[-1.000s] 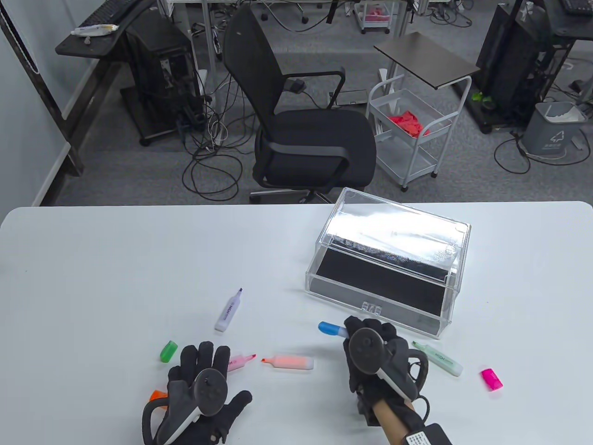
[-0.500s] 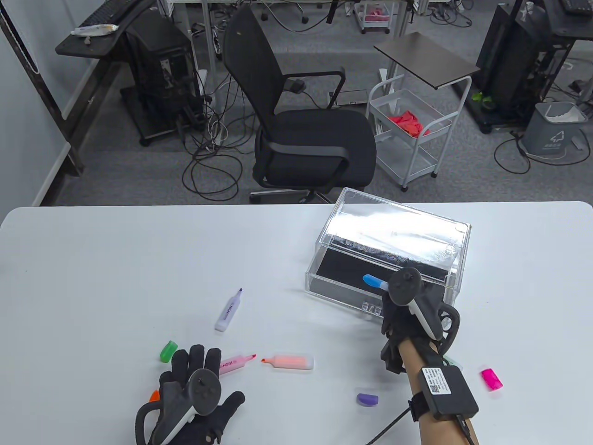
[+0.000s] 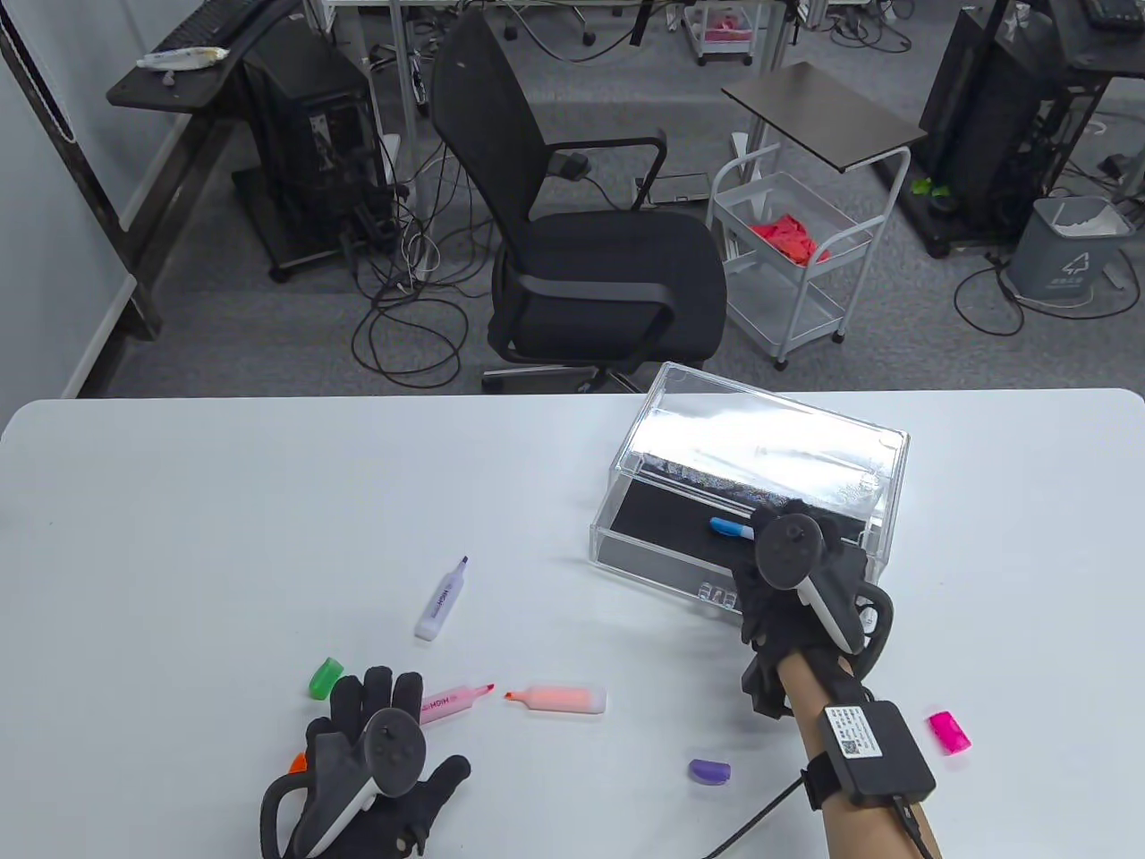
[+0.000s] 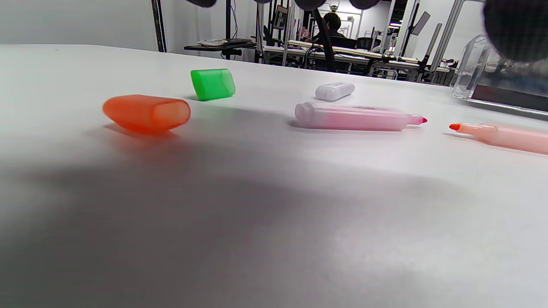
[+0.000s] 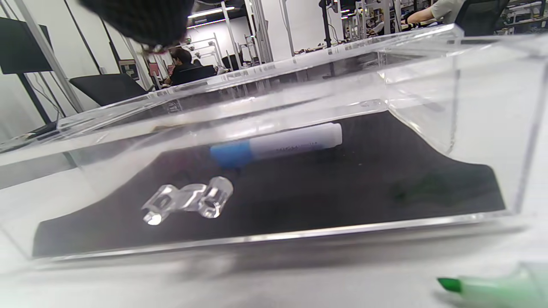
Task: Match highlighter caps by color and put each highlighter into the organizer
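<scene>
The clear organizer (image 3: 617, 546) stands with its black-lined drawer (image 5: 299, 205) pulled out. A blue-capped highlighter (image 3: 729, 528) (image 5: 278, 147) lies on the liner, with no finger around it in the right wrist view. My right hand (image 3: 774, 528) hovers over the drawer just right of it, fingers loose. My left hand (image 3: 380, 716) lies flat on the table with fingers spread. Around it are the orange cap (image 4: 145, 112), the green cap (image 3: 326, 677), the uncapped pink highlighter (image 3: 456, 701) and the uncapped orange highlighter (image 3: 559, 699).
An uncapped purple highlighter (image 3: 442, 599) lies further back on the left. A purple cap (image 3: 709, 770) and a pink cap (image 3: 949, 731) flank my right forearm. An uncapped green highlighter (image 5: 492, 291) lies in front of the organizer. A black office chair (image 3: 590, 268) stands beyond the table.
My right hand carried the blue-capped highlighter from the table front up into the organizer's drawer, where it now lies. The purple cap came into view. My left hand slid slightly back.
</scene>
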`<state>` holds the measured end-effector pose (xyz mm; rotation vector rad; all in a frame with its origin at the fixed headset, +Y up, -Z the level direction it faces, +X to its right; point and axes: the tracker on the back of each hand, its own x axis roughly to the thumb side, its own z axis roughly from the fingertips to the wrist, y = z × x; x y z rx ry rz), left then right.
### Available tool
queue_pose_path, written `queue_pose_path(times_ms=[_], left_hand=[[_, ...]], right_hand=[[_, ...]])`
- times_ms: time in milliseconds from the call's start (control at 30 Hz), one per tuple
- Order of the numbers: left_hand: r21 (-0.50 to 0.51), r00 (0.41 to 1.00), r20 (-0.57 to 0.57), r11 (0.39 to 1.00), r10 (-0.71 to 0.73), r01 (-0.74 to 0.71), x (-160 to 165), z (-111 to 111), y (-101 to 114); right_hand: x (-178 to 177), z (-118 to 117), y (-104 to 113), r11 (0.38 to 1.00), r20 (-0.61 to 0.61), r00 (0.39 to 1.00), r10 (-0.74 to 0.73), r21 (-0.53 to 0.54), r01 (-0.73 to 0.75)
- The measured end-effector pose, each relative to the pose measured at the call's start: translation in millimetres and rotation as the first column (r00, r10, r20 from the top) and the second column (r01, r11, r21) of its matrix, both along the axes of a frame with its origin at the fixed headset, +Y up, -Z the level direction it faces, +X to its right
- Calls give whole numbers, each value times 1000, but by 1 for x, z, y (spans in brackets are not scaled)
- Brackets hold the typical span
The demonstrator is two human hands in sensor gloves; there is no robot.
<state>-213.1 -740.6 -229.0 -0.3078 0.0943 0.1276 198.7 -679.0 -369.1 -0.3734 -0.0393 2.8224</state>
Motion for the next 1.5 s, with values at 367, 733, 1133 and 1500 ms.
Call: queue_pose_path(times_ms=[367,733,1133,1500], left_hand=[[0,1000,20,1000,5,-5,1,2,0],[-17,999,32,1000,18,-17,3,1,-2],[-32,999,36,999,22,-21,5,0,-4],[-32,999,43,999,17,-15,6,0,-4]], right_hand=[[28,64,26,998,1,999,49,48,-49],[66,104,4,998,34,998,46,40,-47],[79,100,-47,987,65,990,125,-108,-118],[79,81,-78,953,78,978,195,-250,-170]])
